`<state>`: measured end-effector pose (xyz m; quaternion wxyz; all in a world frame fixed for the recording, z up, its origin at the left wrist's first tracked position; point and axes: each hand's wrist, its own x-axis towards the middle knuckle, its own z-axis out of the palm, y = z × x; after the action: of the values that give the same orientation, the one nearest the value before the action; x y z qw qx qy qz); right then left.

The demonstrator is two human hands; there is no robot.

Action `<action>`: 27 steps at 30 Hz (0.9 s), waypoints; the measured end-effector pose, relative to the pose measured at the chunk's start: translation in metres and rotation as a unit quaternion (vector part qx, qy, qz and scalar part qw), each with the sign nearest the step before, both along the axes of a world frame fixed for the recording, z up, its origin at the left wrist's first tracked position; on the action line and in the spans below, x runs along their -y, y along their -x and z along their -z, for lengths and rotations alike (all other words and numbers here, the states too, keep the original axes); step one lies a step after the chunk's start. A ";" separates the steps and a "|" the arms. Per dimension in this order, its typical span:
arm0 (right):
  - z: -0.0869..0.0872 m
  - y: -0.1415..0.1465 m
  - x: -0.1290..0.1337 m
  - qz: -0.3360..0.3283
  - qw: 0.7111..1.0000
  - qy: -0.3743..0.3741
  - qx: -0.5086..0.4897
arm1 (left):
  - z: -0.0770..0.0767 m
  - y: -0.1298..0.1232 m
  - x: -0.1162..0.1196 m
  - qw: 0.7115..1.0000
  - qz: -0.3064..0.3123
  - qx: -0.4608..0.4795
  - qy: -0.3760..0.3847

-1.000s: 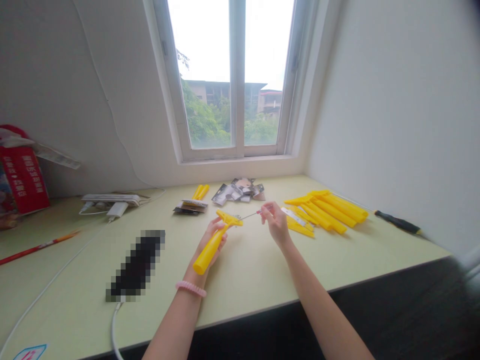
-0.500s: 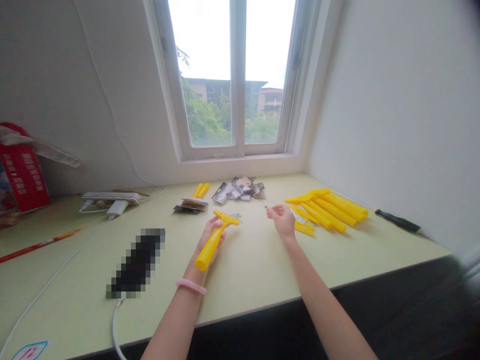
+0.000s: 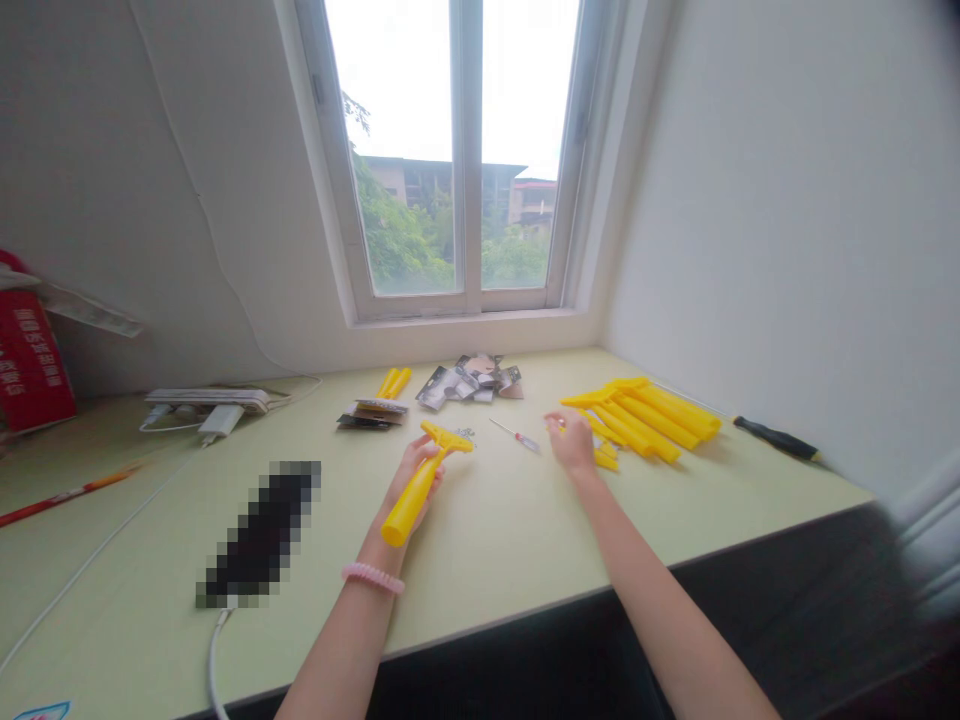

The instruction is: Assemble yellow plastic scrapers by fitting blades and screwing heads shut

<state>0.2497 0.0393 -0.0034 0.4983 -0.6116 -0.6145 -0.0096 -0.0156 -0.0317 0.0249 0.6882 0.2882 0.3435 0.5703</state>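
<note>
My left hand (image 3: 418,468) is wrapped around a yellow plastic scraper (image 3: 411,500), its T-shaped head pointing away and its round handle end towards me. Just beyond the head lies a small heap of metal screws (image 3: 465,433), too small to make out clearly. A small screwdriver (image 3: 517,436) with a clear and red handle rests on the table, left of my right hand (image 3: 571,440). That hand holds nothing I can see, its fingers loosely bent and apart from the screwdriver. Beside it on the right are several yellow scraper parts (image 3: 660,415), partly hidden by the hand.
Packaged items (image 3: 469,382) lie below the window, with dark packets (image 3: 373,413) and yellow handles (image 3: 394,382) to their left. A pixelated dark object (image 3: 259,535) on a white cable, a power strip (image 3: 206,400) and a red stick (image 3: 67,495) are leftward. A black-handled tool (image 3: 776,438) lies right.
My right hand has let go of the screwdriver, which now lies on the table, and has drawn slightly away to its right. My left hand still holds the scraper. The view has shifted slightly.
</note>
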 end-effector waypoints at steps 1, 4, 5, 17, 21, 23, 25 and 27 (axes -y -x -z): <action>0.001 -0.012 -0.002 0.019 1.000 -0.002 -0.003 | 0.000 0.000 0.000 1.000 -0.001 0.000 -0.001; 0.003 -0.039 -0.002 0.045 0.998 0.035 0.018 | 0.000 0.000 -0.001 1.000 0.001 -0.008 -0.005; 0.003 -0.043 0.000 0.038 0.998 0.053 0.026 | 0.000 0.000 -0.001 1.000 0.001 -0.011 -0.009; -0.005 -0.027 0.046 -0.015 0.976 0.139 0.170 | -0.002 -0.002 0.000 1.000 0.009 -0.015 -0.016; -0.004 -0.028 0.044 -0.030 0.971 0.154 0.182 | -0.003 -0.002 0.001 1.000 0.006 -0.016 -0.014; -0.005 -0.027 0.044 -0.034 0.968 0.155 0.193 | -0.003 -0.002 0.000 1.000 0.008 -0.018 -0.013; -0.007 -0.023 0.045 -0.032 0.968 0.148 0.199 | -0.003 -0.002 0.000 1.000 0.009 -0.025 -0.012; -0.011 -0.017 0.046 -0.038 0.976 0.128 0.175 | -0.003 -0.003 0.000 0.999 0.012 -0.033 -0.010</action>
<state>0.2663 -0.0063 0.0080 0.3009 -0.6354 -0.7109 -0.0191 -0.0128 -0.0317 0.0281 0.6802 0.3180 0.3571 0.5556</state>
